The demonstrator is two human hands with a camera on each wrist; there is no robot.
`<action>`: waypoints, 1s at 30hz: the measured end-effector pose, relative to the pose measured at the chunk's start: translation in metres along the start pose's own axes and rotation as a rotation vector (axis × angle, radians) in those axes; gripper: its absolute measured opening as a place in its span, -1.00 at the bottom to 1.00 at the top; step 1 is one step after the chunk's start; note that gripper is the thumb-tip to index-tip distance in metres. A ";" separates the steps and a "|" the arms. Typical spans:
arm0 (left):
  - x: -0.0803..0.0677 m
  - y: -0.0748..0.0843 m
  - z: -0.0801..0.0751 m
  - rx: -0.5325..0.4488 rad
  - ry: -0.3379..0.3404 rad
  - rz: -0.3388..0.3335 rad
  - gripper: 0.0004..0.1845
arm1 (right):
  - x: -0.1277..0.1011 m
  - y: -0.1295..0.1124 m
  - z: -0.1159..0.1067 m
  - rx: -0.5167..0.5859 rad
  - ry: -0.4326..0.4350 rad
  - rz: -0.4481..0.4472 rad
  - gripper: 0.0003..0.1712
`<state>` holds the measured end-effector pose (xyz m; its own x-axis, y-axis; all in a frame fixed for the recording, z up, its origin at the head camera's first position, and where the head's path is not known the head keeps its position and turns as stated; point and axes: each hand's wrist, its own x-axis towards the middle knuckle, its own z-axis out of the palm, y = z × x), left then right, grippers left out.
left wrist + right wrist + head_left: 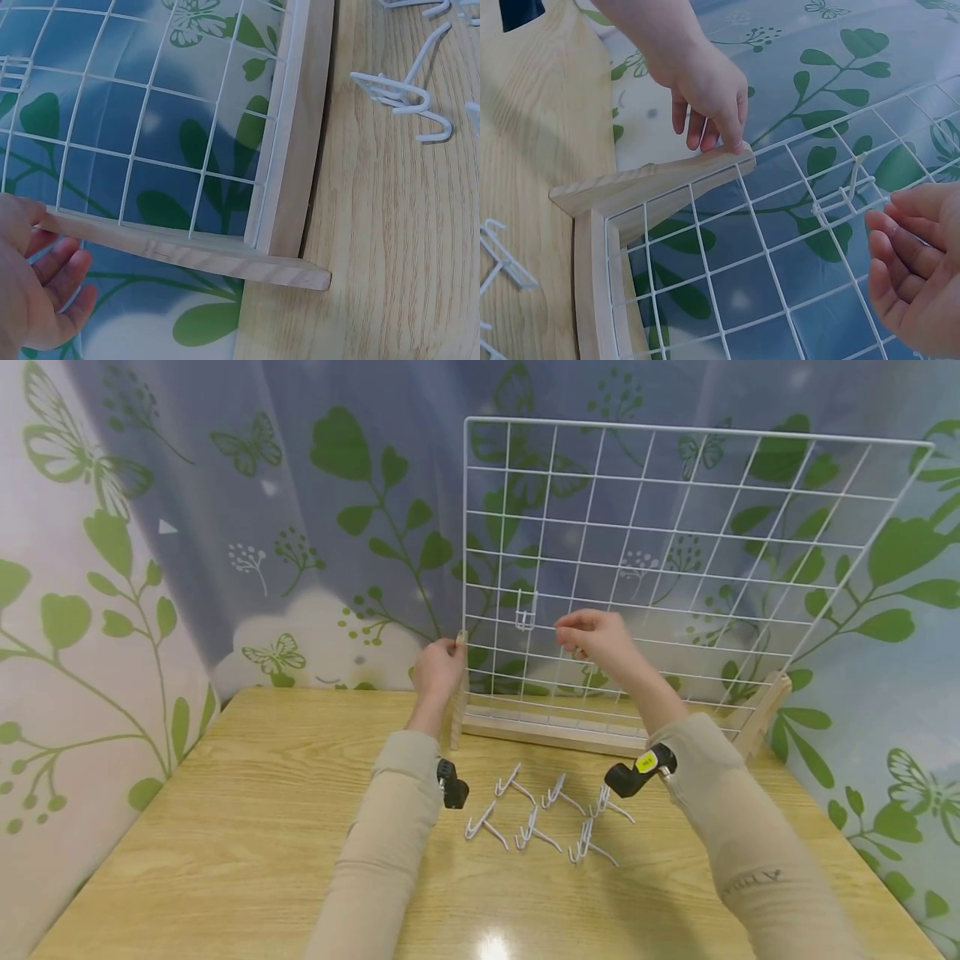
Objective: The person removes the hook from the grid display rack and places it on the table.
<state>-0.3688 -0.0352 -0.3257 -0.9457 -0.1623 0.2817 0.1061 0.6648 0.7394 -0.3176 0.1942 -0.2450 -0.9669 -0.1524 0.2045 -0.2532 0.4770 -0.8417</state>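
My left hand (pixel 438 670) is at the top end of the wooden upright (pixel 187 259) on the left of a stand, thumb on the grid side and the other fingers loosely bent on the outer side. A white wire grid panel (pixel 652 478) leans back in this stand. One white wire hook (pixel 845 196) hangs on the grid, towards its left side. Just right of that hook, my right hand (pixel 600 639) hovers with loosely curled fingers, apart from the hook and holding nothing. In the right wrist view the right hand (pixel 922 270) partly covers the grid.
Several white wire hooks (pixel 528 833) lie in two rows on the wooden table (pixel 262 827) in front of the stand. The stand's base bar (pixel 555 739) runs along the table's back part. A leaf-patterned curtain (pixel 352 577) hangs behind.
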 end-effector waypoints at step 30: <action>-0.001 0.002 0.001 0.065 -0.011 -0.032 -0.69 | 0.038 -0.015 0.040 -0.019 0.112 0.035 -0.66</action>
<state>-0.3676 -0.0328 -0.3252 -0.9515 -0.1764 0.2521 0.0565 0.7052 0.7068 -0.3493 0.1466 -0.2448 -0.9722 -0.0388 0.2307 -0.2191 0.4964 -0.8400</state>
